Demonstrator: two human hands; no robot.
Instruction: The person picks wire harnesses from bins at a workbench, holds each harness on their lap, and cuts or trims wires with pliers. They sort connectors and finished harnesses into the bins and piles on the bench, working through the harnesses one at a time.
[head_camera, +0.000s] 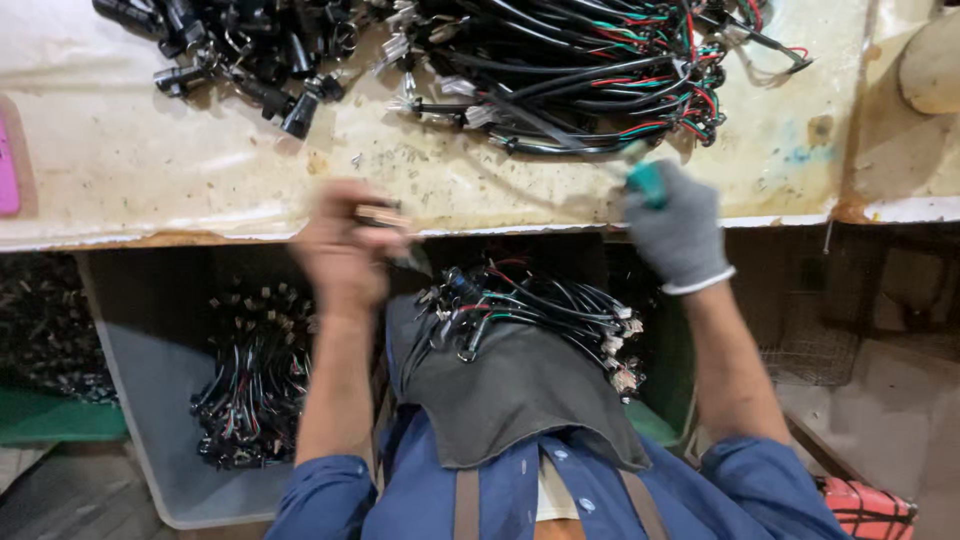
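My bare left hand (345, 245) is blurred at the bench's front edge, its fingers closed around a small connector piece (378, 213) with a wire trailing off it. My right hand (678, 228), in a grey knit glove, grips a tool with a teal handle (647, 182) whose tip reaches toward the big bundle of black, red and green wire harnesses (590, 70) on the stained white bench (150, 160). A smaller bundle of harnesses (530, 310) lies on the dark apron over my lap.
A pile of black connectors (250, 50) sits at the bench's back left. A grey bin (160, 400) under the bench holds more wired connectors (250, 380). A pink object (6, 165) lies at the far left, a red item (865, 505) at lower right.
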